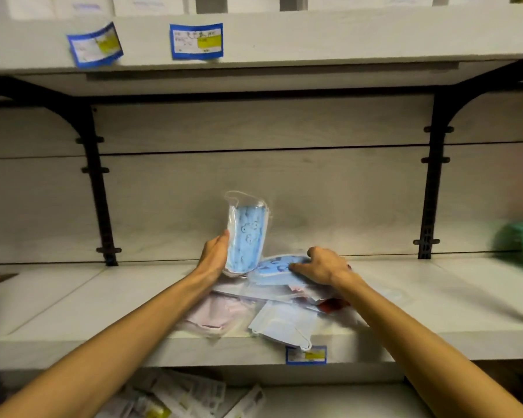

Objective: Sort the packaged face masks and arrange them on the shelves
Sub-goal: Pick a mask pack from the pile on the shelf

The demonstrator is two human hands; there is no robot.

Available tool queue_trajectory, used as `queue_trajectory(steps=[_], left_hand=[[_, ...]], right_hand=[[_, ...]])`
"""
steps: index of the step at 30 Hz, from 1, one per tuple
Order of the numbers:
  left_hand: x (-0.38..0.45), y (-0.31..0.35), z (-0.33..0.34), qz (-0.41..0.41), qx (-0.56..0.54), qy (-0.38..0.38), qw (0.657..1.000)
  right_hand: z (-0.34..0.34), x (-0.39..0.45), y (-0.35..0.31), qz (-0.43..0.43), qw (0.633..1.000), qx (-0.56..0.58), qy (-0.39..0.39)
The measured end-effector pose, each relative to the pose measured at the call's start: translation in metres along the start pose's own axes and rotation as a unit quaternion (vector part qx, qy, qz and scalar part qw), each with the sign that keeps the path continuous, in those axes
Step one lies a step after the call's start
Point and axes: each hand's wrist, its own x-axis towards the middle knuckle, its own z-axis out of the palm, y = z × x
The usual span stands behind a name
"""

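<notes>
Left hand point(213, 255) gripping blue mask pack point(247, 236) upright above pile point(254, 309), likely starting a blue group. Right hand point(323, 265) curled, pinching second blue pack point(280, 271) atop pile, apparently to match.

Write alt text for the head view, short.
A person's left hand holds a blue mask pack upright on a pale shelf while the right hand grips another blue pack atop a pile of packaged masks.
</notes>
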Motion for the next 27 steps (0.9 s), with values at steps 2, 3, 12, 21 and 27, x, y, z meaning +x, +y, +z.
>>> queue_trajectory(steps=[2, 3, 12, 21, 27], left_hand=[[-0.008, -0.003, -0.010, -0.013, -0.025, -0.012, 1.000], [-0.011, -0.004, -0.014, -0.014, -0.040, -0.025, 0.999], [-0.047, -0.004, -0.049, 0.022, -0.097, -0.043, 0.994], [-0.087, -0.004, -0.144, 0.078, -0.024, -0.024, 0.996], [-0.127, -0.020, -0.260, 0.104, 0.053, -0.059, 0.991]], right_hand=[[0.002, 0.000, -0.001, 0.014, 0.999, 0.034, 0.015], [0.002, -0.001, -0.002, 0.015, 0.998, 0.053, 0.027], [-0.009, -0.019, -0.022, -0.052, 0.899, 0.400, 0.170], [-0.029, -0.076, -0.096, 0.016, 0.705, 0.702, 0.096], [-0.005, -0.148, -0.193, 0.009, 0.636, 0.771, 0.015]])
